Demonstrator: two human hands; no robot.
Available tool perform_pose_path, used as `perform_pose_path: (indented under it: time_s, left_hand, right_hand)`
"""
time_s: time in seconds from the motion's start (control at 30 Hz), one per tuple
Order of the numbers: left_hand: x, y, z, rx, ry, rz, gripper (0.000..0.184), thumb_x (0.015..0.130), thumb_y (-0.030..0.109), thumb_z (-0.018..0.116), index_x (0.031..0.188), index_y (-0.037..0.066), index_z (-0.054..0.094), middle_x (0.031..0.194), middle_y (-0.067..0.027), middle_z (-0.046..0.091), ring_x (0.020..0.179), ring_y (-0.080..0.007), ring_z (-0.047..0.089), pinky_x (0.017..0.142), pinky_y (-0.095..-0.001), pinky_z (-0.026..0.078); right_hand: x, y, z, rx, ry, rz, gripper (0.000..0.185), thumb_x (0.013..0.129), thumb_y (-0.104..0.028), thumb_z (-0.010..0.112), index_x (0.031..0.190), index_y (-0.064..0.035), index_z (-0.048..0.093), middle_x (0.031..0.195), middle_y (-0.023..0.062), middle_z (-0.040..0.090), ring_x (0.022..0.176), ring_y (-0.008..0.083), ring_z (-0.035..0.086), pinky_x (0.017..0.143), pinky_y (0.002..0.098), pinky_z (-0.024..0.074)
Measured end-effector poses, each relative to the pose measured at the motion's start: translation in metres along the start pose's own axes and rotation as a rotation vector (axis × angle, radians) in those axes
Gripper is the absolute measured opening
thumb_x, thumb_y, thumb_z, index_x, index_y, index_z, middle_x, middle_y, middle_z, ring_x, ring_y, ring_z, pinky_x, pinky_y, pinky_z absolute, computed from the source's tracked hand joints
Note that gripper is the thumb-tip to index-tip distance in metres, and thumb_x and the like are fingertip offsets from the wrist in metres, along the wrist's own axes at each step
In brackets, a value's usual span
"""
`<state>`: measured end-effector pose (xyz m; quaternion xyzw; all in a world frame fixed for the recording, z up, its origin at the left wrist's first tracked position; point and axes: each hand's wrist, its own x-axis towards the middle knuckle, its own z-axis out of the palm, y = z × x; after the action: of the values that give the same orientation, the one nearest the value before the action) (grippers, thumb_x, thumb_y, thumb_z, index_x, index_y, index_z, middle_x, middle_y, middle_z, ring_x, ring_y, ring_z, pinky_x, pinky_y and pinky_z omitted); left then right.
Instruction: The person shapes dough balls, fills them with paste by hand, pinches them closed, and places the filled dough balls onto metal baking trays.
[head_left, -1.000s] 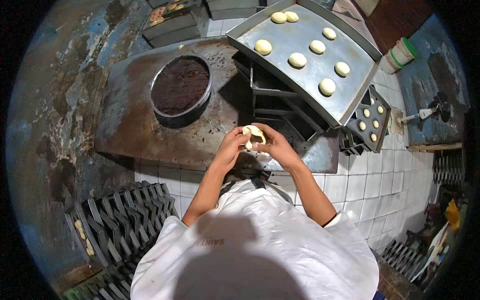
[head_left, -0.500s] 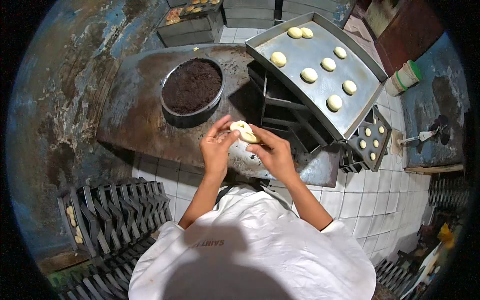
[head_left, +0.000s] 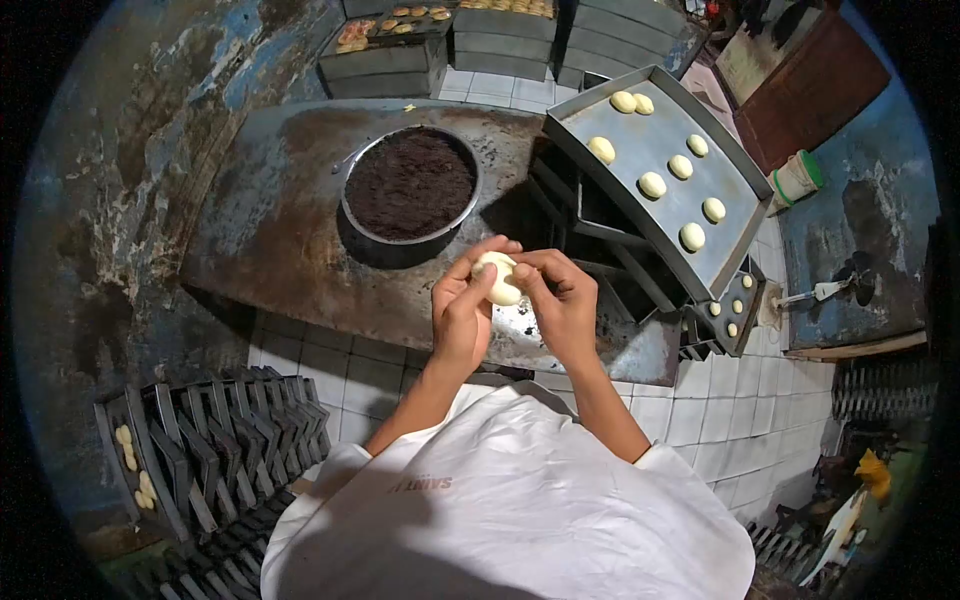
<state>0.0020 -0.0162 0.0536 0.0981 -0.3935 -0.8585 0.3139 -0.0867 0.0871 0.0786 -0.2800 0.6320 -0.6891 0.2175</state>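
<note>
Between both hands, above the table's front edge, is a pale piece of dough [head_left: 503, 289] with a rounded underside. My left hand [head_left: 463, 310] cups it from the left, thumb pressed on its face. From the right, my right hand [head_left: 562, 300] pinches the dough's upper edge between thumb and fingers. Whether filling lies inside the dough cannot be seen. Beyond the hands stands a round metal bowl [head_left: 478, 196] holding a dark brown crumbly filling [head_left: 412, 185]. To the right, a metal tray [head_left: 640, 128] carries several smooth dough balls [head_left: 652, 184].
The tray rests tilted on stacked dark trays [head_left: 590, 220] at the worn table's [head_left: 270, 190] right end. Another tray with dough balls [head_left: 733, 330] sits lower right. Racked trays [head_left: 215, 440] stand lower left. Baked goods [head_left: 408, 18] lie on boxes behind. A bucket [head_left: 797, 180] is at right.
The dough has gone from a folded, open-looking shape to a rounder one, its edge now pinched by my right hand. The view has shifted, so bowl and tray appear lower and farther right.
</note>
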Motion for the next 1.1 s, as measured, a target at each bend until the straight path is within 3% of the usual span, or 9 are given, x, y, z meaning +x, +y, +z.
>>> perform_pose_path:
  time_s: [0.13, 0.23, 0.37, 0.43, 0.57, 0.7, 0.83, 0.97, 1.1]
  left_hand:
    - [0.006, 0.016, -0.019, -0.149, 0.207, -0.064, 0.030, 0.103, 0.017, 0.061, 0.126, -0.001, 0.058, 0.119, -0.0165, 0.068, 0.107, -0.0216, 0.067, 0.093, -0.0336, 0.055]
    - [0.010, 0.020, -0.033, -0.156, 0.163, -0.011, 0.021, 0.104, 0.021, 0.058, 0.113, 0.003, 0.062, 0.120, -0.0184, 0.069, 0.109, -0.0201, 0.066, 0.093, -0.0332, 0.054]
    - [0.013, 0.038, -0.047, -0.047, 0.001, 0.073, 0.024, 0.105, 0.022, 0.056, 0.109, 0.001, 0.067, 0.130, -0.0199, 0.064, 0.117, -0.0215, 0.063, 0.099, -0.0349, 0.051]
    - [0.014, 0.047, -0.051, 0.026, -0.155, 0.084, 0.024, 0.103, 0.018, 0.057, 0.112, 0.000, 0.070, 0.142, -0.0201, 0.057, 0.126, -0.0231, 0.058, 0.106, -0.0370, 0.046]
    - [0.017, 0.055, -0.058, -0.138, -0.066, -0.126, 0.029, 0.098, 0.011, 0.057, 0.124, -0.003, 0.063, 0.139, -0.0178, 0.058, 0.127, -0.0215, 0.057, 0.104, -0.0340, 0.045]
    - [0.013, 0.045, -0.090, -0.080, 0.155, -0.326, 0.031, 0.101, 0.017, 0.061, 0.125, -0.003, 0.061, 0.122, -0.0118, 0.066, 0.108, -0.0150, 0.064, 0.093, -0.0282, 0.052]
    - [0.011, 0.047, -0.082, 0.019, 0.135, -0.196, 0.031, 0.105, 0.019, 0.056, 0.129, 0.000, 0.062, 0.118, -0.0093, 0.069, 0.104, -0.0131, 0.065, 0.090, -0.0263, 0.052]
    - [0.009, 0.034, -0.079, 0.097, 0.032, -0.109, 0.031, 0.105, 0.020, 0.057, 0.127, 0.000, 0.066, 0.123, -0.0102, 0.068, 0.109, -0.0126, 0.063, 0.094, -0.0260, 0.050]
    - [0.016, 0.012, -0.073, 0.104, 0.090, -0.043, 0.026, 0.103, 0.015, 0.062, 0.123, 0.002, 0.069, 0.118, -0.0076, 0.070, 0.103, -0.0120, 0.063, 0.091, -0.0257, 0.050]
  right_hand:
    - [-0.002, -0.020, 0.038, -0.397, -0.039, -0.314, 0.041, 0.080, -0.004, 0.077, 0.121, -0.0022, 0.069, 0.100, 0.0167, 0.069, 0.094, 0.0292, 0.070, 0.078, 0.0322, 0.0548]
    - [-0.002, -0.007, 0.051, -0.594, 0.000, -0.220, 0.030, 0.081, -0.001, 0.075, 0.111, -0.0040, 0.073, 0.097, 0.0144, 0.069, 0.085, 0.0284, 0.067, 0.073, 0.0328, 0.0530]
    - [0.018, -0.007, 0.070, -0.462, 0.113, -0.288, 0.020, 0.079, -0.004, 0.077, 0.099, -0.0020, 0.074, 0.094, 0.0112, 0.068, 0.090, 0.0233, 0.066, 0.079, 0.0315, 0.0516]
    - [0.021, -0.005, 0.075, 0.005, 0.007, 0.067, 0.014, 0.081, -0.005, 0.077, 0.093, 0.0013, 0.073, 0.093, 0.0080, 0.070, 0.089, 0.0173, 0.066, 0.078, 0.0289, 0.0511]
    - [0.017, 0.005, 0.079, -0.169, 0.133, -0.014, 0.021, 0.085, -0.005, 0.076, 0.103, 0.0039, 0.072, 0.088, 0.0067, 0.072, 0.080, 0.0107, 0.065, 0.075, 0.0265, 0.0512]
    - [0.010, 0.007, 0.090, -0.401, 0.057, -0.216, 0.034, 0.081, -0.007, 0.079, 0.111, 0.0039, 0.070, 0.106, 0.0148, 0.070, 0.091, 0.0230, 0.070, 0.079, 0.0345, 0.0549]
    - [-0.001, 0.016, 0.097, -0.644, 0.059, -0.236, 0.034, 0.073, 0.006, 0.072, 0.105, -0.0053, 0.073, 0.098, 0.0140, 0.066, 0.088, 0.0358, 0.066, 0.077, 0.0407, 0.0535]
    - [0.012, 0.011, 0.095, -0.837, 0.223, -0.451, 0.018, 0.077, 0.002, 0.072, 0.094, -0.0045, 0.071, 0.094, 0.0134, 0.065, 0.082, 0.0336, 0.064, 0.071, 0.0384, 0.0527]
    - [0.014, 0.024, 0.084, -0.341, 0.245, -0.116, 0.019, 0.088, -0.009, 0.077, 0.100, 0.0025, 0.069, 0.094, 0.0061, 0.069, 0.085, 0.0101, 0.065, 0.072, 0.0255, 0.0520]
